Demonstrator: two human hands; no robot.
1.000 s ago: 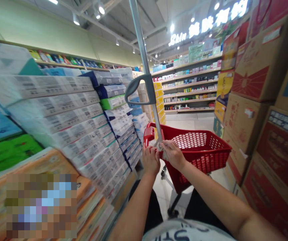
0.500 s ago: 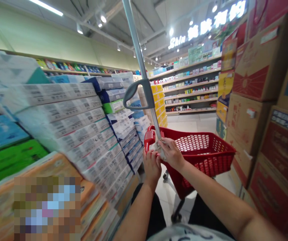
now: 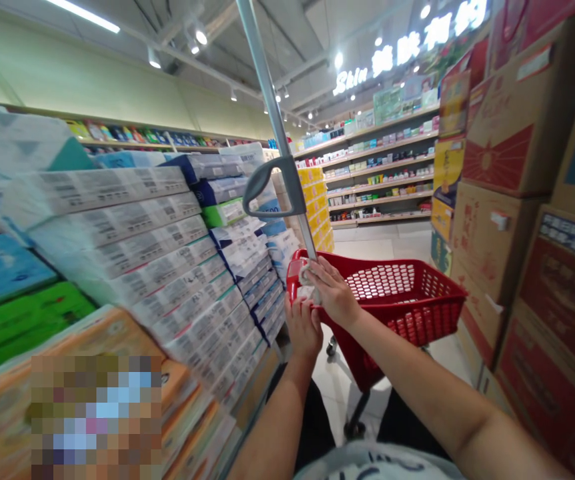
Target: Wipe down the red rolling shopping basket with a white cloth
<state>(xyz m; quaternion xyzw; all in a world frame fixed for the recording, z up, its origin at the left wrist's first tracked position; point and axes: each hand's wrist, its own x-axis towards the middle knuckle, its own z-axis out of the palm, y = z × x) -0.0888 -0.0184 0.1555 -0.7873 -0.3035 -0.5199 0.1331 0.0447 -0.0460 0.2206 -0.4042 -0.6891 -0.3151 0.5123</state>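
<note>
A red plastic shopping cart (image 3: 420, 313) stands in front of me, its metal pole (image 3: 273, 100) rising on a slant with a grey loop handle (image 3: 300, 190) on it. My right hand (image 3: 335, 293) is closed on a pale cloth (image 3: 306, 291), pressing it to the red rim (image 3: 295, 270) beside the foot of the pole. Just below, my left hand (image 3: 303, 327) has its fingers curled over the cart's near edge, close to the cloth's lower end. My right fingers hide part of the cloth and the pole's foot.
Stacks of white wrapped paper packs (image 3: 167, 233) line the left, with orange packs (image 3: 117, 333) nearest me. Cardboard cartons (image 3: 497, 147) are piled on the right. Beyond the cart are tiled floor (image 3: 382, 250) and shelves of small goods (image 3: 377, 180).
My right hand has slid the cloth up and to the left, onto the red rim beside the pole. My left hand stays at the cart's edge.
</note>
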